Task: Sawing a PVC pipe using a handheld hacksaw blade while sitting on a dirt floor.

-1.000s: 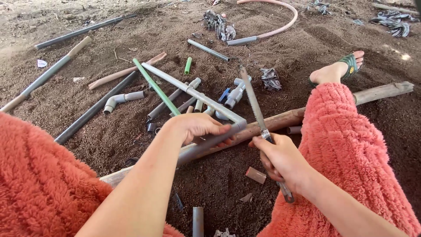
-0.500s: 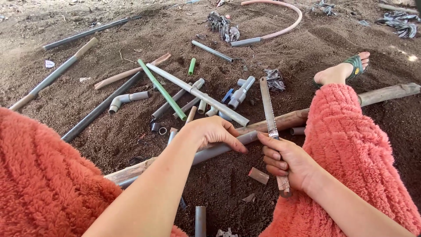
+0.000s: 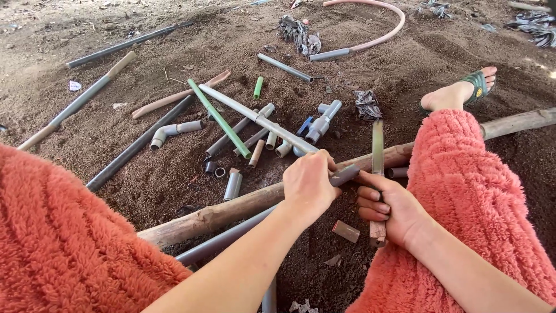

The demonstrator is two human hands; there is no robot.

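My left hand (image 3: 310, 184) is shut on a long grey plastic pipe (image 3: 223, 239) close to its end, which pokes out past my fingers. The pipe rests across a rough wooden pole (image 3: 220, 213) lying on the soil. My right hand (image 3: 389, 210) grips the lower end of a long, flat, greenish-brown blade-like tool (image 3: 377, 148). The tool points away from me and stands just right of the pipe's end. Whether tool and pipe touch is unclear. My knees in fuzzy coral fabric (image 3: 469, 191) flank both hands.
Several pipe pieces lie on the soil ahead: a green pipe (image 3: 220, 119), a long grey pipe (image 3: 258, 120), a grey elbow fitting (image 3: 171, 131), a valve piece (image 3: 321, 123) and short offcuts (image 3: 346, 230). A pink hose (image 3: 379, 36) curves at the back. My sandalled foot (image 3: 463, 93) rests at right.
My right hand swung the flat tool from a leftward tilt to pointing straight away, close to the pipe's end. My left hand slid along and closed on the grey pipe.
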